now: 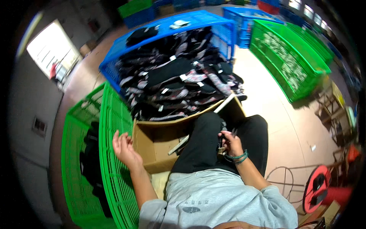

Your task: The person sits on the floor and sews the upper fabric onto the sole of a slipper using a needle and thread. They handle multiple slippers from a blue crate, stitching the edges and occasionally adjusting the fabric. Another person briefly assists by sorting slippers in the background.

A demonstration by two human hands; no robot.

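My left hand [127,150] is raised beside the rim of a tall green crate [114,171], palm up, its fingers loosely curled and apart with nothing in them. Above my lap, my right hand [231,144] is closed on a small dark object [234,132]; its tip sticks up past the fingers, and its kind is too small to tell. A cardboard box [162,133] stands open in front of me, partly hidden by my legs. Just beyond it, dark patterned garments [171,82] with white tags are heaped, spilling from a tipped blue crate [164,28].
Black items [93,160] lie in the green crate on my left. At the far right stands another green crate [284,63] beside a blue one [244,23]. A red reel [316,189] and wire are near my right elbow. Small wooden stools [331,103] stand at the right.
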